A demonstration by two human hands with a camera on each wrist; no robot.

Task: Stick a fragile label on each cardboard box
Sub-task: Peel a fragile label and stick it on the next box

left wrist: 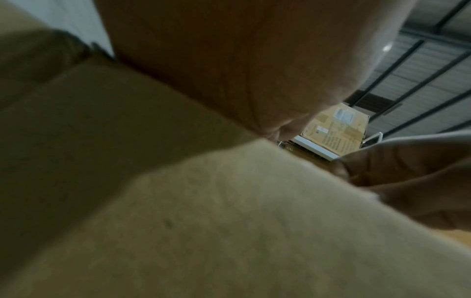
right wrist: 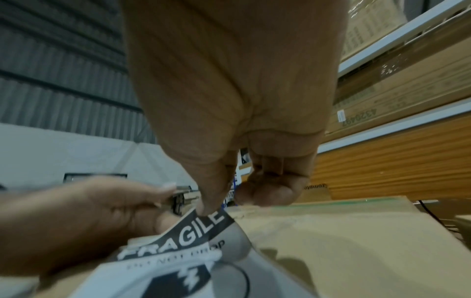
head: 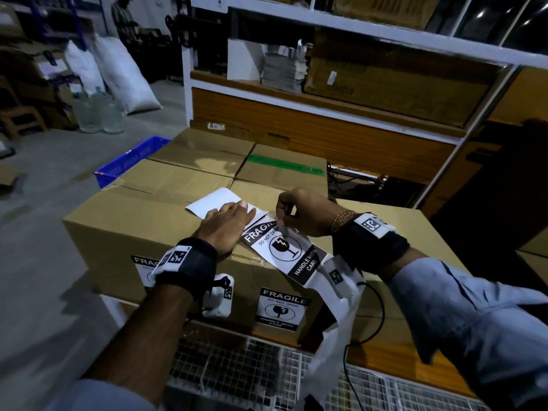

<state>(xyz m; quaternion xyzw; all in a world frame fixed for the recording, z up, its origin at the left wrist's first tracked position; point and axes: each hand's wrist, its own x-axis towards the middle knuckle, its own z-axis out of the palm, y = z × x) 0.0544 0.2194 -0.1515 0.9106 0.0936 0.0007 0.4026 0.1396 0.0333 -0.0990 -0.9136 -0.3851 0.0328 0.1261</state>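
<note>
A black-and-white fragile label (head: 287,251) (right wrist: 183,238) lies on top of the near cardboard box (head: 133,221) (right wrist: 344,252). My right hand (head: 299,215) (right wrist: 224,201) pinches the label's top corner between thumb and fingertip. To its left, my left hand (head: 231,221) (right wrist: 84,217) lies flat with straight fingers, pressing on white backing paper (head: 213,203). The box's front face carries two stuck fragile labels (head: 281,309), one partly hidden by my left wrist. In the left wrist view only blurred cardboard (left wrist: 178,201) and palm show.
More taped cardboard boxes (head: 207,152) sit behind the near one and one to the right (head: 415,232). A blue crate (head: 130,161) stands at the left on the floor. A shelving unit (head: 355,84) rises behind. White wire mesh (head: 237,369) lies below the box.
</note>
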